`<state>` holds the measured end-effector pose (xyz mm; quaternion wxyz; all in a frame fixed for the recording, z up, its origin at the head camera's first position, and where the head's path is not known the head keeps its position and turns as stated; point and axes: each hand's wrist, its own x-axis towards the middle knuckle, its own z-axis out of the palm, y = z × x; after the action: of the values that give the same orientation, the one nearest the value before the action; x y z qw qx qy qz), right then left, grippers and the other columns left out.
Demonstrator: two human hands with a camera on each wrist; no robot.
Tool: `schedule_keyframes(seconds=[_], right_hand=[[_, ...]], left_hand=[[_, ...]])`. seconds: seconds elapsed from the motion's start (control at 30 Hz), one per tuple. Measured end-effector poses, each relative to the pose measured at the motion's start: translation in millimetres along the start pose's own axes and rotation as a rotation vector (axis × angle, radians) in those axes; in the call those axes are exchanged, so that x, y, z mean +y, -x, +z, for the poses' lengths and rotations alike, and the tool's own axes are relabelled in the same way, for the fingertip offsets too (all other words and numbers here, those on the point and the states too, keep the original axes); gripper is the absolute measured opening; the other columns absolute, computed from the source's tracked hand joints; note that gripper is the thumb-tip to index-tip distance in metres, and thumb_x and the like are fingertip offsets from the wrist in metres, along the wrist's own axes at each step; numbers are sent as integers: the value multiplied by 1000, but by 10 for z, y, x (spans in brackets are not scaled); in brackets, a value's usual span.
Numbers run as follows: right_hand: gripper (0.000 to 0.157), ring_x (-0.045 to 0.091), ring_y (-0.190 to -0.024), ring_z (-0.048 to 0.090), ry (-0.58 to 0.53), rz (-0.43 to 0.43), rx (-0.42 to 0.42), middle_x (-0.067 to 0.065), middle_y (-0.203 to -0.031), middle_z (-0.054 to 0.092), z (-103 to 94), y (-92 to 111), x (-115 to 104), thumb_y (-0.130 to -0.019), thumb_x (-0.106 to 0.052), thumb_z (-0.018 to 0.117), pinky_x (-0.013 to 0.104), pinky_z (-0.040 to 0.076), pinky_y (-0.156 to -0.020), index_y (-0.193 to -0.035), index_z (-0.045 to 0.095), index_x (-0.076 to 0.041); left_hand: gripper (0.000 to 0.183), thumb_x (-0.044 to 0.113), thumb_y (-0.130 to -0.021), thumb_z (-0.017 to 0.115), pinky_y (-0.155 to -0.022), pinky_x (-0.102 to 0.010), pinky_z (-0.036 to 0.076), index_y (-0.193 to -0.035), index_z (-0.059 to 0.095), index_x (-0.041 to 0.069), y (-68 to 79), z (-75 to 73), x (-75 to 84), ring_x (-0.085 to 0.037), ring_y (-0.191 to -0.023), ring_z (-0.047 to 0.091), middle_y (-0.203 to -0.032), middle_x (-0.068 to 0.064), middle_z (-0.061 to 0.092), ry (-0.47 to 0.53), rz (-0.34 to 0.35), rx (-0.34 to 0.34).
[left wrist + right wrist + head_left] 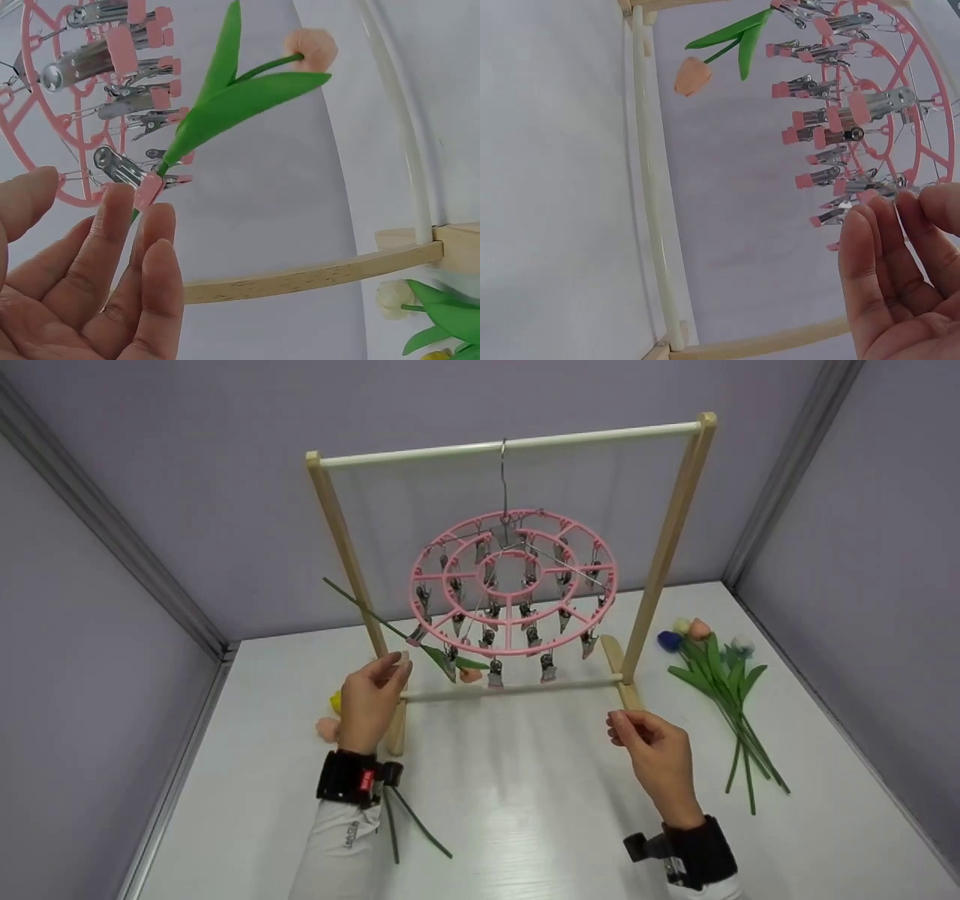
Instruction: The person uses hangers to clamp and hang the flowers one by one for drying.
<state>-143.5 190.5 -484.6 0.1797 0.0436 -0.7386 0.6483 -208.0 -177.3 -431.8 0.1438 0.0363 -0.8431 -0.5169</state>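
A pink round clip hanger [508, 650] hangs by its metal hook from a rack, with metal clips all around its rings. One clip [120, 166] at its left side grips the stem of a peach tulip [240, 109], which hangs slantwise with its bloom lower than the stem end. My left hand [370, 697] is just beside that clip, thumb apart from loosely bent fingers, nothing held; fingertip contact with the clip is unclear. Lower right of the hanger, my right hand [660, 757] hovers with loosely curled fingers and holds nothing. The tulip bloom [693, 76] also shows in the right wrist view.
The rack has wooden posts [664, 562] and a white top bar [600, 438]. Several tulips [720, 675] lie on the white table [510, 795] at the right. At the left, a yellow tulip [335, 703] and a pink one [328, 727] are partly hidden behind my left arm.
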Motion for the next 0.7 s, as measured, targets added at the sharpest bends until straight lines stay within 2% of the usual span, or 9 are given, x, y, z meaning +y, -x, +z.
schedule_keyframes(seconds=[0.13, 0.23, 0.33, 0.47, 0.7], right_hand=[[14, 23, -81, 69, -1, 17, 16, 16, -94, 72, -138, 46, 115, -94, -11, 69, 30, 57, -73, -102, 75, -1], [16, 25, -81, 69, 8, 32, 29, 17, -95, 72, -237, 84, 145, -94, -13, 70, 30, 57, -74, -102, 75, 0], [17, 22, -81, 70, 49, 80, 45, 20, -98, 72, -310, 131, 94, -95, -10, 68, 29, 57, -74, -104, 74, 3], [20, 18, -81, 70, 88, 140, 67, 19, -99, 72, -407, 180, 147, -96, -12, 67, 28, 57, -74, -105, 73, 5], [31, 20, -83, 71, 192, 223, 122, 14, -99, 72, -647, 225, 379, -96, -26, 68, 24, 56, -73, -108, 72, 3]], left_hand=[[34, 28, -95, 70, -71, -27, 52, -121, 71, 7, 255, 42, -72, -16, -85, 66, -99, -5, 73, 32, 38, 14], [31, 26, -95, 70, -70, -27, 52, -120, 72, 8, 480, 114, -133, -15, -82, 65, -97, -2, 73, 55, 33, 6], [29, 27, -94, 71, -70, -28, 52, -119, 72, 11, 716, 199, -203, -13, -82, 65, -95, 1, 72, 61, 1, -13], [27, 28, -94, 71, -73, -30, 54, -116, 73, 13, 1021, 300, -286, -11, -84, 66, -94, 4, 73, 53, -31, -33], [23, 25, -94, 72, -74, -28, 53, -112, 73, 11, 1444, 516, -317, -7, -83, 66, -93, 7, 73, 37, -79, -80]])
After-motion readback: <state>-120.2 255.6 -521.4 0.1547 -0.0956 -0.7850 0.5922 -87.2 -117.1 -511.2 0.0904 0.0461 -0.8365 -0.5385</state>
